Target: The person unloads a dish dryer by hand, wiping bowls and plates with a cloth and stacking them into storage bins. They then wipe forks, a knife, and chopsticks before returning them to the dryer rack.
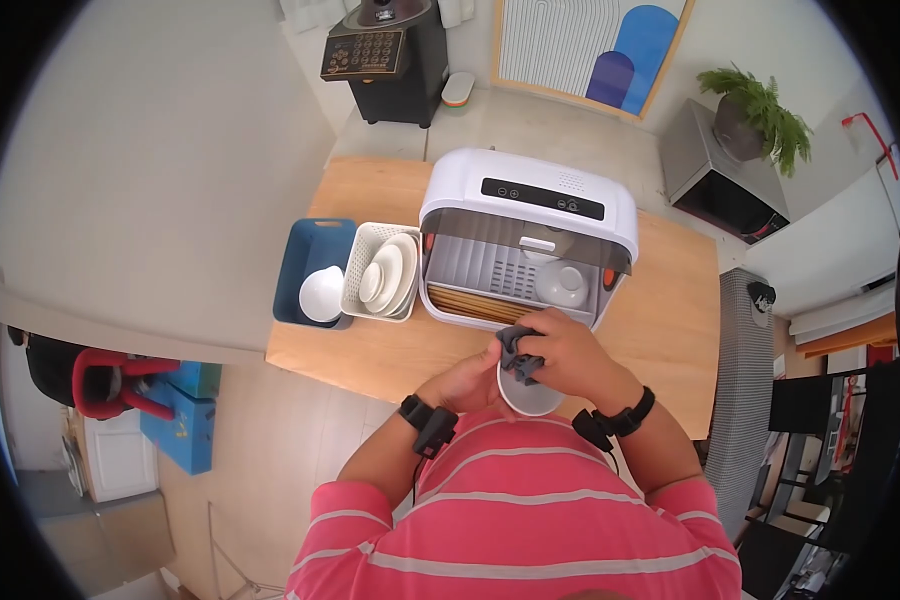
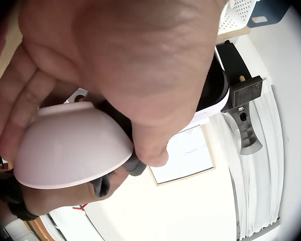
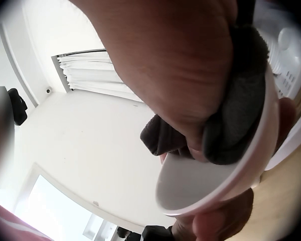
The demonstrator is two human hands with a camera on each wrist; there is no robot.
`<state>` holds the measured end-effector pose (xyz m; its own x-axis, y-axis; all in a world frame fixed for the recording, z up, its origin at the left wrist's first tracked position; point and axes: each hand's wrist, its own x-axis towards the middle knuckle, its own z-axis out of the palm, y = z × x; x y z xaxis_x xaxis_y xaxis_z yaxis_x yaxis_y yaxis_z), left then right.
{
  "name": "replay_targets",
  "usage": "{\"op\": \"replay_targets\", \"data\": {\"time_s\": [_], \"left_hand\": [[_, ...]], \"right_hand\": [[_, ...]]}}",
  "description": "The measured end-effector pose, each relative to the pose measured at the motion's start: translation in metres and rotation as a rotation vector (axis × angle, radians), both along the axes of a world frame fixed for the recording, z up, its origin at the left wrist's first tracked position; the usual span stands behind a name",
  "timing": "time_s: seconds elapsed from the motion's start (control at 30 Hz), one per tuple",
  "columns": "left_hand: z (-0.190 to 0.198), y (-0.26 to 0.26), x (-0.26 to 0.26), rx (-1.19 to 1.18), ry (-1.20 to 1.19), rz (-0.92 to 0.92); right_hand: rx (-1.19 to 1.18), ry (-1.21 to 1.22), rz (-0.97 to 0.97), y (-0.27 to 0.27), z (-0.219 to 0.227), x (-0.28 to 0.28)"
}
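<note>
A white bowl (image 1: 532, 400) is gripped by my left hand (image 1: 462, 383) close in front of the striped shirt. In the left wrist view the rounded outside of the bowl (image 2: 72, 145) shows, fingers along one side and thumb near the rim. My right hand (image 1: 578, 356) holds a dark grey cloth (image 1: 516, 352). The right wrist view has that cloth (image 3: 238, 108) bunched under the fingers, against the inner wall of the tilted bowl (image 3: 195, 183). Just beyond the hands stands a white dish cabinet (image 1: 450, 180) with its tinted cover raised.
Inside the cabinet are an overturned white bowl (image 1: 562, 286) and a row of wooden chopsticks (image 1: 478, 304). To its left, a white basket (image 1: 362, 240) holds plates, beside a blue bin (image 1: 295, 255) with a white bowl (image 1: 322, 294). All stand on a wooden table (image 1: 670, 310).
</note>
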<state>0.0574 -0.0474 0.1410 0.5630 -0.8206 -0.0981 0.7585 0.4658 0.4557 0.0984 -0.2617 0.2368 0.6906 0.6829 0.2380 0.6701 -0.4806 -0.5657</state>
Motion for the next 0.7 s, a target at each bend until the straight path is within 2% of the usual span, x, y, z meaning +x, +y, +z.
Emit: {"op": "replay_targets", "data": {"time_s": [0.07,0.13,0.17,0.23,0.27,0.33,0.37,0.43,0.47,0.53,0.57,0.63,0.67,0.7], "left_hand": [[0.001,-0.001,-0.004,0.023,-0.009,-0.046],[0.008,-0.005,-0.009,0.13,0.002,0.079],[0.014,-0.006,-0.008,0.13,0.003,0.08],[0.027,-0.005,-0.004,0.251,-0.143,0.134],[0.03,-0.005,-0.002,0.252,-0.142,0.138],[0.034,-0.005,0.003,0.324,-0.248,0.272],[0.035,-0.005,0.006,0.325,-0.249,0.273],[0.037,-0.007,0.009,0.423,-0.321,0.343],[0.035,-0.011,0.009,0.423,-0.321,0.339],[0.031,-0.022,0.008,0.401,-0.412,0.405],[0.031,-0.024,0.007,0.402,-0.416,0.399],[0.033,-0.025,0.005,0.345,-0.327,0.287],[0.032,-0.026,0.004,0.347,-0.329,0.281],[0.032,-0.025,0.002,0.275,-0.268,0.236]], "right_hand": [[-0.029,-0.049,0.078,0.002,0.001,-0.001],[0.024,-0.094,0.016,0.004,0.001,-0.003],[0.024,-0.093,0.017,0.004,0.001,-0.004],[-0.003,-0.094,-0.14,0.003,0.0,-0.006],[-0.002,-0.093,-0.135,0.005,0.002,-0.008],[-0.133,-0.07,-0.434,0.013,0.008,-0.014],[-0.132,-0.071,-0.434,0.015,0.012,-0.016],[-0.397,0.113,-0.53,0.016,0.018,-0.019],[-0.396,0.115,-0.534,0.015,0.02,-0.019],[-0.526,0.196,-0.349,0.008,0.023,-0.015],[-0.522,0.196,-0.354,0.005,0.027,-0.01],[-0.533,0.452,-0.013,-0.001,0.033,0.001],[-0.528,0.453,-0.018,-0.002,0.034,0.003],[-0.335,0.564,0.005,-0.004,0.034,0.004]]}}
